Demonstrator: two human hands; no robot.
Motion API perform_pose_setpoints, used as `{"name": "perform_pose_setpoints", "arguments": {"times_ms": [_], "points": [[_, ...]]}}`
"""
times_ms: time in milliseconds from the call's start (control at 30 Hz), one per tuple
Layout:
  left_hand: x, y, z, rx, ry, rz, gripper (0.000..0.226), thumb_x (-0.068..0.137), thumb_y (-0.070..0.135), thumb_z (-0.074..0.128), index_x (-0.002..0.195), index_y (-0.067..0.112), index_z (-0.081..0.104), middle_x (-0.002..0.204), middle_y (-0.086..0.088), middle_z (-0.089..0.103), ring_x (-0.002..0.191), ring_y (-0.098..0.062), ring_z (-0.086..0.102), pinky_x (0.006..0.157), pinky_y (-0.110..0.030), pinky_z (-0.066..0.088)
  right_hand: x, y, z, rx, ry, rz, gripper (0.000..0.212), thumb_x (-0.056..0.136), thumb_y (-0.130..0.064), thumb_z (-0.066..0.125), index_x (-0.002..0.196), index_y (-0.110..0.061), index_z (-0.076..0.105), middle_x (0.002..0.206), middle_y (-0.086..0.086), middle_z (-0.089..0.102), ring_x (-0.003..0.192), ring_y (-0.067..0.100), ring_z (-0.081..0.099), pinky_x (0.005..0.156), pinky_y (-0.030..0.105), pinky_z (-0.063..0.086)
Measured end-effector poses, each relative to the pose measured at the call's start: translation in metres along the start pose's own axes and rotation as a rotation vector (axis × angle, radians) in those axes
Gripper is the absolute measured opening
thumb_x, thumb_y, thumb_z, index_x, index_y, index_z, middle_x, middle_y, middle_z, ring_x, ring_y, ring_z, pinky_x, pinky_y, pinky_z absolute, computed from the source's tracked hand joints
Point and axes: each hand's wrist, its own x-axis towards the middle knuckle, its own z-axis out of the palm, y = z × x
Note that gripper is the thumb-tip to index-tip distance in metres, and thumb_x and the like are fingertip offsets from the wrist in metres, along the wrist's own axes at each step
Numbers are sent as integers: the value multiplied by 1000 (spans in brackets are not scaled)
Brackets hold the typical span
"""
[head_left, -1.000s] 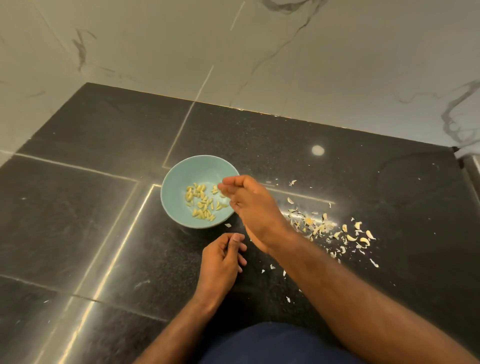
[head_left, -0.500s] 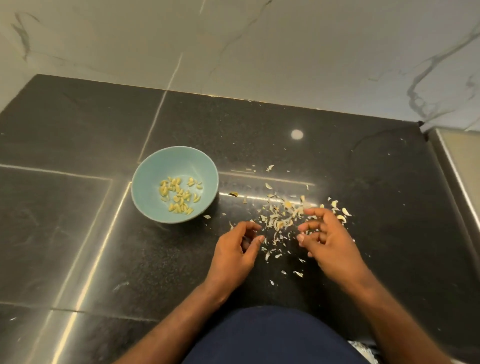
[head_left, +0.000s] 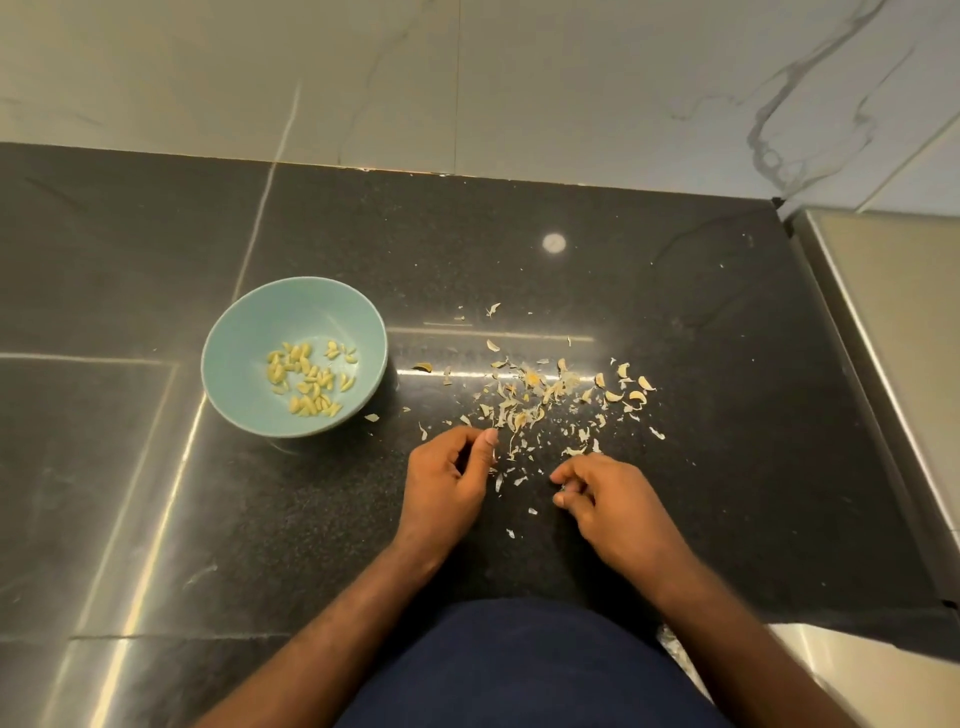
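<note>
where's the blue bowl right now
In the head view, the bowl sits on the black counter, left of the scattered peels and beyond the left hand.
</note>
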Motion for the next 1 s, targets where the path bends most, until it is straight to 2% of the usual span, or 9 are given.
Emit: {"name": "perform_pose_setpoints", "arguments": {"times_ms": [67, 167, 267, 333, 500, 633, 733, 900, 1000], "points": [[0, 0, 0, 4, -7, -3, 24, 98, 38, 57, 88, 19, 70, 72, 6, 67, 59, -14, 60, 56, -44, 54, 6, -3, -1, -25, 20, -15, 13, 95, -11, 65, 100, -20, 72, 88, -13, 61, 78, 2, 57, 74, 12, 43], [-1, 0, 0, -12, 16, -2, 27, 98, 40, 56, 88, 18, 69, 71, 3, 66, 59, -18, 60, 56, -46, 52, 13, -11, -5, 53, 71, -10, 20, 99, -10, 58, 111, -19, 72, 96, -9, 68, 81, 4, 61, 82, 25, 53], [-1, 2, -1, -74, 35, -34, 10, 98, 24, 60, 100, 20, 68, 73, 3, 65, 59, -21, 60, 56, -44, 53, 24, -21, -9, 150, 172, -24, 19, 99, -15, 60, 114, -20, 70, 94, -12, 69, 82, 4, 65, 83, 31, 57], [-1, 4, -1, -101, 32, -47, 13, 99, 16, 59, 108, 21, 67, 74, 3, 65, 60, -22, 60, 55, -40, 53, 34, -29, -9, 155, 186, -34, 17, 97, -19, 63, 112, -21, 70, 96, -10, 69, 86, 5, 65, 84, 33, 57], [0, 6, -2, -93, 6, -63, 16, 98, 14, 59, 108, 25, 66, 75, 6, 65, 59, -14, 60, 54, -28, 50, 57, -43, -2, 18, 141, -55, 20, 95, -19, 67, 114, -20, 68, 96, -7, 66, 87, 7, 61, 85, 30, 54], [0, 7, -3, -87, -11, -79, 16, 98, 14, 60, 107, 25, 66, 77, 7, 66, 61, -12, 61, 56, -26, 51, 62, -45, 0, -59, 120, -78, 5, 95, -16, 66, 96, -19, 70, 89, -6, 65, 84, 11, 60, 81, 30, 53], [2, 14, -7, -140, -15, -167, 14, 97, 18, 63, 107, 25, 68, 81, 6, 69, 66, -12, 63, 57, -21, 50, 55, -44, -9, 41, 129, -81, 4, 94, -20, 68, 92, -23, 70, 86, -13, 65, 83, 3, 60, 79, 24, 50], [6, 40, -12, -245, -136, -226, 19, 91, 26, 70, 110, 22, 68, 82, 2, 72, 62, -8, 66, 54, -17, 49, 36, -47, -24, 277, 81, -93, 10, 95, -17, 66, 92, -26, 69, 84, -9, 69, 81, 6, 65, 77, 32, 58], [8, 49, -14, -333, -185, -241, 15, 93, 20, 66, 103, 12, 72, 79, -5, 73, 58, -7, 63, 51, -18, 50, 24, -55, -25, 358, 103, -146, 12, 94, -14, 65, 97, -25, 70, 85, -9, 69, 81, 3, 65, 74, 23, 55]]}}
